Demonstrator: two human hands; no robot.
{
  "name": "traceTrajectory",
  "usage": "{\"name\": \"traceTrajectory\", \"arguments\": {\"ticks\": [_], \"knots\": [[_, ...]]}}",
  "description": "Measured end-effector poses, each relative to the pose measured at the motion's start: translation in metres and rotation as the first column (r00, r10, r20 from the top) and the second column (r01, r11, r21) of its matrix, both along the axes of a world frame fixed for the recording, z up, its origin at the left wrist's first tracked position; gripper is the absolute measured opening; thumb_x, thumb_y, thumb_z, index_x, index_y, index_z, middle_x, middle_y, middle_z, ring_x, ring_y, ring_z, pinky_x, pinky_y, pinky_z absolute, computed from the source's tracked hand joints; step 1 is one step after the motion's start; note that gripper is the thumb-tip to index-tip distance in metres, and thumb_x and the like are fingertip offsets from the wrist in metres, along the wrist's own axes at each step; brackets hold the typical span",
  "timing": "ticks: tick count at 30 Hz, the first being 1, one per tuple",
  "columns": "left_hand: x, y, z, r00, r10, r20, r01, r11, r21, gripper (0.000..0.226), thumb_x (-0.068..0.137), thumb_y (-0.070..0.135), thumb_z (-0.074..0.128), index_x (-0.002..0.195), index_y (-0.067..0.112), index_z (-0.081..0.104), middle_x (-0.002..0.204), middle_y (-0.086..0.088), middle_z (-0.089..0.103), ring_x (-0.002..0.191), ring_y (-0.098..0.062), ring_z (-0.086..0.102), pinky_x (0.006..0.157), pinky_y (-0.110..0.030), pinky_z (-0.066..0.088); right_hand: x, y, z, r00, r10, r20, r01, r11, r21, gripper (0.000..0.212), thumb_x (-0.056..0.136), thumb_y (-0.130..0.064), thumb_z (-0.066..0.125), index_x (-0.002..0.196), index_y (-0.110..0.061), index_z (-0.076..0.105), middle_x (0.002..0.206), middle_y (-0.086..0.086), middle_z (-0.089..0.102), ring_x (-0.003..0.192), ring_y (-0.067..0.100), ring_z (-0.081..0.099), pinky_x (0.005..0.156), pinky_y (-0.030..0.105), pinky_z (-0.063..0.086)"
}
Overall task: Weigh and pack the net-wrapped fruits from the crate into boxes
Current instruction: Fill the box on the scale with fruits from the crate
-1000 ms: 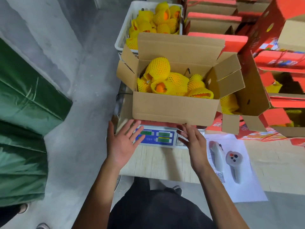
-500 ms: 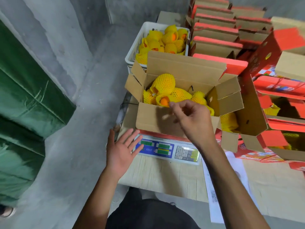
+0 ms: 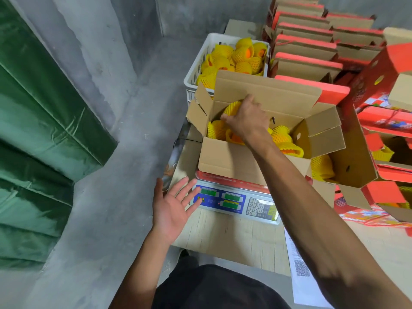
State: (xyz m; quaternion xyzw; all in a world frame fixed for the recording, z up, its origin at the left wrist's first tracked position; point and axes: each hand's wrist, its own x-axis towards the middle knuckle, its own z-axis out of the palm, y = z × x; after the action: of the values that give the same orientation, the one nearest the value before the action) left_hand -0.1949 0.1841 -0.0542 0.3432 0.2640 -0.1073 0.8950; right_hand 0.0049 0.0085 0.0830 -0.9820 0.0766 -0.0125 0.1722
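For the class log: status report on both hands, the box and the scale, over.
Right hand closed on yellow net-wrapped fruit in open brown cardboard box on grey digital scale. Left hand open, empty. Nothing in the way.

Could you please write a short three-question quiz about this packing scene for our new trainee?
1. True or false: the right hand is closed on a net-wrapped fruit inside the open box.
2. What does the box rest on?
A) the floor B) the scale C) the crate
3. Fill in: the left hand is open, its fingertips at the scale's ____ panel.

Key: 1 true; 2 B; 3 display.
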Motion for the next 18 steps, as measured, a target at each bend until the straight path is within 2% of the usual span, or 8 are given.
{"name": "traceTrajectory", "arguments": {"ticks": [2,4,6,8,11,13,16,18], "knots": [[-0.001,0.002,0.0,1.0,0.0,-0.017,0.001,1.0,0.026,0.078,0.091,0.076,0.046,0.135,0.014,0.062,0.13,-0.006,0.069,0.118,-0.023,0.068,0.096,-0.045,0.053,-0.009,-0.004,0.009,0.995,-0.008,0.101,-0.001,0.996,0.09,0.081,0.08,-0.06,0.074,0.135,-0.009,0.043,0.129,0.02,0.056,0.121,0.043,0.056,0.097,0.048,0.046],[-0.001,0.002,0.001,1.0,0.006,-0.029,-0.004,0.999,0.047,0.068,0.088,0.074,0.051,0.111,0.014,0.073,0.104,-0.002,0.073,0.093,-0.017,0.073,0.087,-0.039,0.055,-0.022,-0.007,0.022,0.969,-0.015,0.246,-0.033,0.981,0.189,0.079,0.077,-0.059,0.072,0.135,-0.011,0.046,0.124,0.018,0.058,0.117,0.042,0.057,0.096,0.047,0.046],[-0.002,0.001,0.004,1.0,0.007,-0.03,-0.005,0.999,0.052,0.054,0.089,0.068,0.054,0.085,0.018,0.072,0.083,-0.001,0.06,0.072,-0.016,0.062,0.083,-0.037,0.051,-0.041,-0.011,0.034,0.935,0.011,0.355,-0.143,0.927,0.348,0.071,0.077,-0.055,0.071,0.131,-0.014,0.05,0.118,0.012,0.061,0.11,0.035,0.059,0.092,0.046,0.049],[-0.001,0.0,0.009,1.0,-0.006,-0.028,0.007,0.999,0.034,0.046,0.093,0.062,0.055,0.082,0.019,0.068,0.079,0.0,0.056,0.068,-0.016,0.057,0.079,-0.035,0.052,-0.069,-0.013,0.039,0.918,0.105,0.382,-0.284,0.847,0.45,0.064,0.077,-0.05,0.074,0.127,-0.018,0.052,0.114,0.003,0.062,0.102,0.024,0.06,0.085,0.04,0.051],[0.002,-0.007,0.017,0.999,-0.043,0.001,0.043,0.999,0.027,0.032,0.097,0.047,0.06,0.092,0.016,0.065,0.083,-0.002,0.058,0.073,-0.017,0.062,0.073,-0.032,0.058,-0.117,-0.002,0.026,0.867,0.282,0.412,-0.442,0.817,0.37,0.065,0.073,-0.045,0.077,0.127,-0.017,0.055,0.115,0.003,0.062,0.102,0.023,0.06,0.085,0.039,0.05],[0.001,-0.013,0.019,0.996,-0.073,0.047,0.07,0.996,0.057,0.025,0.102,0.035,0.055,0.105,0.013,0.068,0.098,-0.006,0.065,0.085,-0.017,0.068,0.074,-0.031,0.059,-0.144,0.013,0.009,0.822,0.381,0.423,-0.518,0.81,0.277,0.071,0.068,-0.046,0.075,0.129,-0.013,0.059,0.115,0.007,0.062,0.105,0.028,0.059,0.086,0.042,0.048],[0.0,-0.012,0.021,0.984,-0.096,0.151,0.096,0.995,0.009,0.043,0.109,0.039,0.039,0.137,0.012,0.058,0.136,-0.014,0.062,0.124,-0.027,0.061,0.096,-0.042,0.056,-0.172,0.031,-0.021,0.792,0.488,0.367,-0.581,0.787,0.209,0.077,0.063,-0.052,0.074,0.128,-0.014,0.061,0.108,0.005,0.059,0.1,0.027,0.056,0.084,0.039,0.044],[-0.001,-0.009,0.026,0.982,-0.089,0.166,0.104,0.991,-0.083,0.058,0.102,0.059,0.048,0.139,0.014,0.054,0.141,-0.018,0.054,0.137,-0.035,0.049,0.114,-0.054,0.039,-0.183,0.037,-0.039,0.771,0.551,0.32,-0.614,0.777,0.14,0.074,0.063,-0.051,0.075,0.128,-0.017,0.062,0.106,0.003,0.058,0.097,0.025,0.055,0.083,0.036,0.042]]}}
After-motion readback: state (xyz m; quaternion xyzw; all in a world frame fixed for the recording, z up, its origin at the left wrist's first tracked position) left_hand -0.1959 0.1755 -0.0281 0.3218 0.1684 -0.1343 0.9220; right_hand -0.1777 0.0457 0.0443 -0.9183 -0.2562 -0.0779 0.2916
